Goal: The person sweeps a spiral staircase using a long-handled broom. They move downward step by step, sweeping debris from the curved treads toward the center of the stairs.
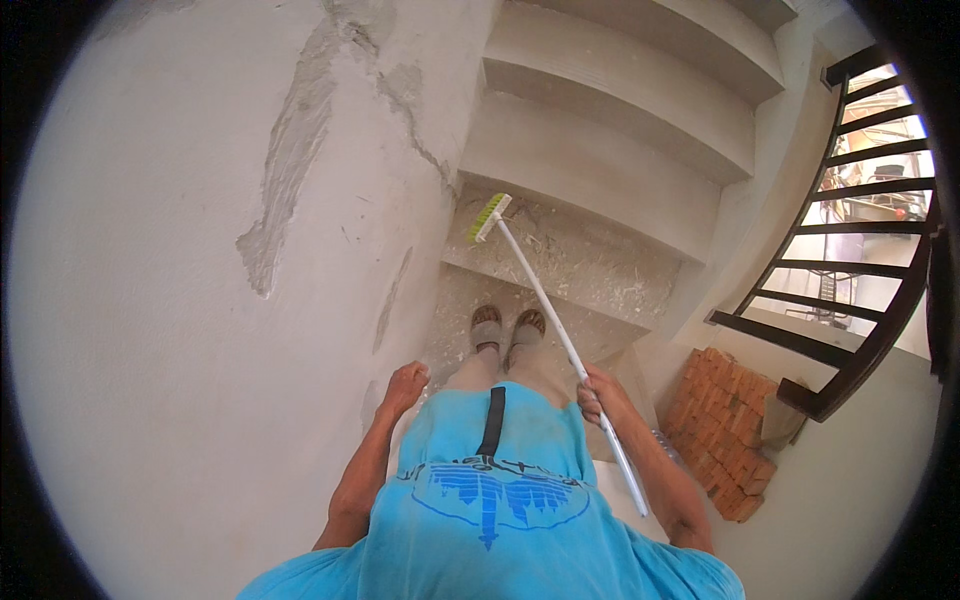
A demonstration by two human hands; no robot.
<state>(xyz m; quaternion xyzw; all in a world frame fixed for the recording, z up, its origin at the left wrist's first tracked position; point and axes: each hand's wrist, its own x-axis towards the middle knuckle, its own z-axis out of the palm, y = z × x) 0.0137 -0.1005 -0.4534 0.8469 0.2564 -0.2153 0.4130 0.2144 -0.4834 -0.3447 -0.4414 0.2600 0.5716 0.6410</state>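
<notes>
My right hand (604, 391) is wrapped around the white handle (541, 289) of a broom, whose lower end slants down past my forearm. The broom's head (491, 217), white with yellow-green bristles, is at the wall end of a stair tread (577, 251) scattered with pale plaster chips and dust. My left hand (409, 384), fingers curled and nothing seen in it, hangs beside the wall at my left. Both my sandalled feet (506, 330) are on the dusty step just below that tread.
More concrete steps (592, 135) rise ahead. The white wall (180, 315) on the left has a crack and rough grey patches. At right are a dark railing (847, 262) and, lower down, stacked orange bricks (720, 427).
</notes>
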